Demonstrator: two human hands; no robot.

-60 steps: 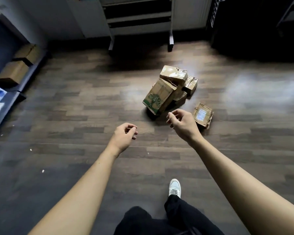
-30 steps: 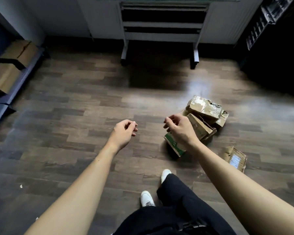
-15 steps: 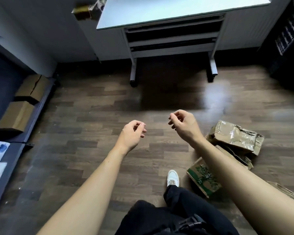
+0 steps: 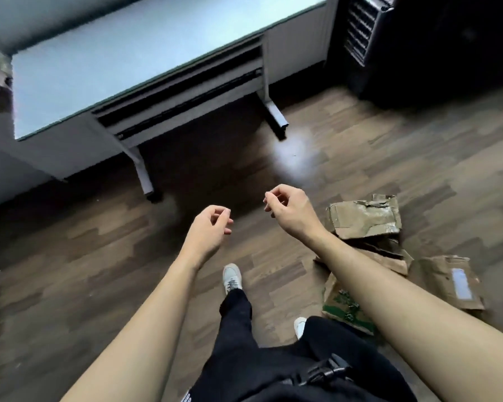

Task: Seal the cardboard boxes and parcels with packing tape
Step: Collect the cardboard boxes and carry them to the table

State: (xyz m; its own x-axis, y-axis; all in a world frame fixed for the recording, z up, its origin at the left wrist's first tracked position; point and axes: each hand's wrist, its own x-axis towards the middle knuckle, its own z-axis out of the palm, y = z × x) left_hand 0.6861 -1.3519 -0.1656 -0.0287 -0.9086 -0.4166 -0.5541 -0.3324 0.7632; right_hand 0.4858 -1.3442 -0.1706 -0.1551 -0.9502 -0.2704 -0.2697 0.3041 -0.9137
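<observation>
Your left hand (image 4: 208, 227) and right hand (image 4: 288, 210) hang over the floor (image 4: 99, 271) w/ fingers loosely curled, holding nothing. Crumpled cardboard boxes (image 4: 363, 219) lie piled on the floor just right of your right forearm, near the bench (image 4: 122, 56).

To the right of my right hand (image 4: 291, 211), a crumpled brown cardboard box (image 4: 363, 217) wrapped in shiny tape sits on top of a small heap on the floor. Beneath it, under my right forearm, lies a box with a green tree print (image 4: 344, 307), tipped on its side. Farther right, just beside the heap, a flat battered parcel with a pale label (image 4: 450, 281) lies face up.
</observation>
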